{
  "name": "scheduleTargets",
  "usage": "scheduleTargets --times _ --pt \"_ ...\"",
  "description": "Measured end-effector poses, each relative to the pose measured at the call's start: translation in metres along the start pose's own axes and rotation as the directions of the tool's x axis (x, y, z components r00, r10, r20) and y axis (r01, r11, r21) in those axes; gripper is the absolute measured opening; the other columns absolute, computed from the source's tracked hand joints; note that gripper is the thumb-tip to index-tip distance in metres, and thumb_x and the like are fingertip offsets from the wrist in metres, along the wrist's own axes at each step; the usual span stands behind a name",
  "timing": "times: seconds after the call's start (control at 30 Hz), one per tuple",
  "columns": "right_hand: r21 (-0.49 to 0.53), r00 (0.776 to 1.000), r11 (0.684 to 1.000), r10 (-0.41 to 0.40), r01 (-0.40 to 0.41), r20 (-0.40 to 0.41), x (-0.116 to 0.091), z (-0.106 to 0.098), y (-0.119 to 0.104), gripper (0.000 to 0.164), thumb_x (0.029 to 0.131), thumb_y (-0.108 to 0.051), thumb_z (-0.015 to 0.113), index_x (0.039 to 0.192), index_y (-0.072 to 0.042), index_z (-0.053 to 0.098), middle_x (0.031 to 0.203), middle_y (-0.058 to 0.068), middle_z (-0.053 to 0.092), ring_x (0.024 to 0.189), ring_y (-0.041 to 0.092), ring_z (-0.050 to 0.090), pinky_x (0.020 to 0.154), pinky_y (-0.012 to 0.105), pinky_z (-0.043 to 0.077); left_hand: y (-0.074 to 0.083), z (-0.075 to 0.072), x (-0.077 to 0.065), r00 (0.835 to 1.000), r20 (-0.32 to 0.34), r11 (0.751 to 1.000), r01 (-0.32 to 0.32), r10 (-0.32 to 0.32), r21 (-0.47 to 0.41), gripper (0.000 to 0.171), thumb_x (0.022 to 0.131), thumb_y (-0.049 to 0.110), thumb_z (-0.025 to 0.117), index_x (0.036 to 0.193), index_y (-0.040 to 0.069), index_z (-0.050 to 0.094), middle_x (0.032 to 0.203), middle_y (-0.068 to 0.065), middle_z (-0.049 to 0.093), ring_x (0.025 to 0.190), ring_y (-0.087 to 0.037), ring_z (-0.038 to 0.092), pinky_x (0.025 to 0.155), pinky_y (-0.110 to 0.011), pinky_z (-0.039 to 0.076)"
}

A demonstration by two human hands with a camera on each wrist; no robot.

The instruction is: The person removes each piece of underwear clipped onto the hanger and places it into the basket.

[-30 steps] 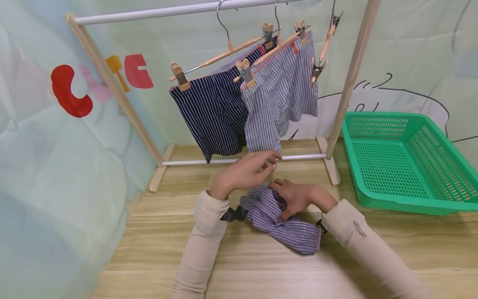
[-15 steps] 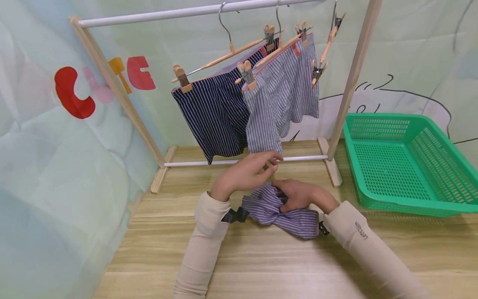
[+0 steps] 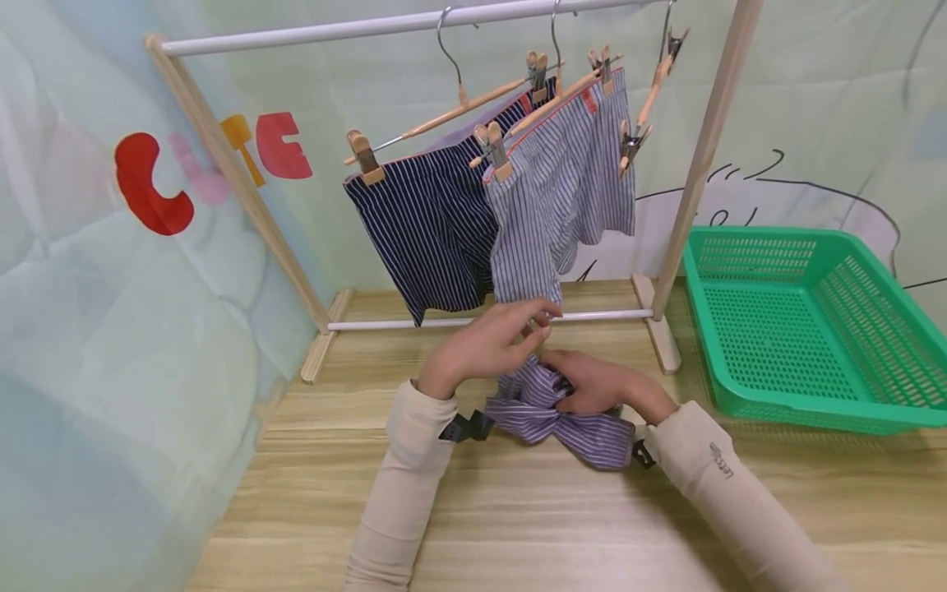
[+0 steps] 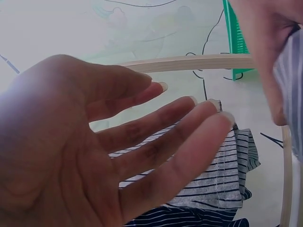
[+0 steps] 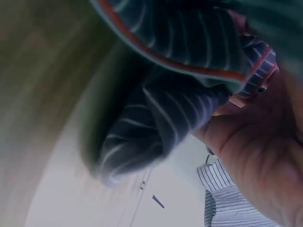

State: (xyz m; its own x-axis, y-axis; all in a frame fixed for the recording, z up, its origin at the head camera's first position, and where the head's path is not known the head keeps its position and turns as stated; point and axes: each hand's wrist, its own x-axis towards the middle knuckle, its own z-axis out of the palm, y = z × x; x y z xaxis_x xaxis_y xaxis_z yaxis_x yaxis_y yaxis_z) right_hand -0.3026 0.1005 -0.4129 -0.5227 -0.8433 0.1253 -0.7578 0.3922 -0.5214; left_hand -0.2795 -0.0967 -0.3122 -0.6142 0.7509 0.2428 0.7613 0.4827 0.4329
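Note:
Purple shorts [image 3: 528, 415] with white stripes are bunched up over the wooden table. My right hand [image 3: 592, 382] grips them, its fingers partly hidden in the folds. In the right wrist view the orange-edged waistband [image 5: 175, 68] curves across the cloth beside the hand [image 5: 258, 142]. My left hand [image 3: 491, 337] is held just above and left of the purple shorts, fingers loosely bent and holding nothing. Its palm and spread fingers show in the left wrist view, in front of grey-white striped shorts [image 3: 528, 238] clipped to a hanger.
Navy striped shorts [image 3: 422, 238] hang beside the grey ones from a rack with a white top rail [image 3: 318, 33]. An unloaded clip hanger [image 3: 651, 99] hangs at the rail's right. A green plastic basket [image 3: 821, 407] stands right of the rack.
My right hand has closed further on the purple shorts and gathered them; their loose lower end has drawn up toward the rack. The left hand has stayed almost still.

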Motion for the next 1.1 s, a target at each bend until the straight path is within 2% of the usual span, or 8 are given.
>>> scheduleTargets --times 0.17,0.3,0.47,0.6,0.7,0.8,0.93,1.1 --pt "-0.016 1.0 1.0 -0.026 0.026 -0.006 -0.002 -0.007 -0.001 0.043 0.069 -0.005 0.066 0.108 -0.006 0.049 0.099 0.003 0.052 0.087 0.015 0.049 0.074 0.038 0.046 0.0 0.0 0.002 1.0 -0.025 0.999 0.002 -0.001 0.032 0.029 0.097 0.011 0.046 0.124 0.002 0.052 0.116 -0.011 0.061 0.101 -0.014 0.055 0.086 -0.035 0.049" --pt "-0.039 0.996 0.996 -0.084 0.083 -0.032 -0.003 -0.014 -0.002 0.049 0.068 -0.003 0.064 0.115 -0.003 0.051 0.104 0.005 0.055 0.092 0.015 0.05 0.078 0.039 0.048 -0.001 -0.001 0.004 0.999 -0.047 0.999 0.001 0.001 0.046 0.029 0.097 0.012 0.047 0.123 0.002 0.053 0.114 -0.011 0.063 0.101 -0.015 0.055 0.087 -0.035 0.048" --pt "-0.035 0.992 0.994 -0.104 0.102 -0.072 -0.006 -0.024 -0.006 0.053 0.066 0.0 0.062 0.117 -0.005 0.053 0.106 0.005 0.055 0.092 0.015 0.05 0.078 0.039 0.047 -0.002 -0.001 0.004 0.997 -0.075 0.999 0.0 0.004 0.049 0.029 0.098 0.017 0.047 0.122 0.003 0.053 0.111 -0.01 0.063 0.099 -0.014 0.056 0.086 -0.034 0.049" --pt "-0.038 0.987 0.994 -0.104 0.1 -0.125 -0.009 -0.032 -0.009 0.06 0.062 0.003 0.06 0.121 -0.005 0.054 0.112 0.006 0.057 0.094 0.016 0.05 0.08 0.042 0.047 -0.003 0.0 0.005 0.996 -0.086 0.999 0.001 0.004 0.047 0.028 0.098 0.018 0.048 0.122 0.003 0.053 0.109 -0.008 0.063 0.095 -0.012 0.056 0.082 -0.032 0.05" --pt "-0.044 0.985 0.996 -0.079 0.073 -0.155 -0.012 -0.037 -0.01 0.069 0.059 0.004 0.058 0.128 -0.004 0.052 0.122 0.009 0.056 0.102 0.017 0.049 0.085 0.045 0.047 -0.002 0.0 0.004 0.996 -0.085 0.999 0.001 0.003 0.052 0.029 0.097 0.017 0.048 0.123 0.004 0.052 0.108 -0.008 0.064 0.093 -0.012 0.057 0.08 -0.031 0.05" --pt "-0.037 0.985 0.998 -0.051 0.046 -0.167 -0.014 -0.04 -0.011 0.074 0.057 0.005 0.055 0.13 -0.005 0.051 0.125 0.01 0.054 0.102 0.017 0.049 0.085 0.045 0.047 -0.001 0.0 0.004 0.996 -0.085 0.998 0.002 0.003 0.058 0.031 0.097 0.017 0.049 0.125 0.003 0.05 0.108 -0.009 0.064 0.091 -0.012 0.058 0.079 -0.032 0.051" --pt "-0.049 0.978 0.998 -0.054 0.045 -0.203 -0.016 -0.046 -0.012 0.07 0.055 0.006 0.053 0.123 -0.007 0.056 0.111 0.007 0.056 0.091 0.017 0.049 0.075 0.04 0.047 -0.001 0.0 0.004 0.996 -0.094 0.998 0.003 0.003 0.062 0.032 0.097 0.018 0.049 0.126 0.004 0.05 0.109 -0.009 0.064 0.093 -0.013 0.058 0.08 -0.033 0.051" --pt "-0.086 0.961 0.995 -0.077 0.056 -0.265 -0.019 -0.058 -0.015 0.057 0.056 0.008 0.053 0.109 -0.011 0.058 0.092 0.003 0.05 0.077 0.017 0.044 0.062 0.034 0.04 -0.002 -0.001 0.003 0.994 -0.108 0.999 -0.005 0.011 0.054 0.031 0.097 0.017 0.049 0.125 0.003 0.051 0.11 -0.009 0.063 0.096 -0.013 0.057 0.081 -0.033 0.051"
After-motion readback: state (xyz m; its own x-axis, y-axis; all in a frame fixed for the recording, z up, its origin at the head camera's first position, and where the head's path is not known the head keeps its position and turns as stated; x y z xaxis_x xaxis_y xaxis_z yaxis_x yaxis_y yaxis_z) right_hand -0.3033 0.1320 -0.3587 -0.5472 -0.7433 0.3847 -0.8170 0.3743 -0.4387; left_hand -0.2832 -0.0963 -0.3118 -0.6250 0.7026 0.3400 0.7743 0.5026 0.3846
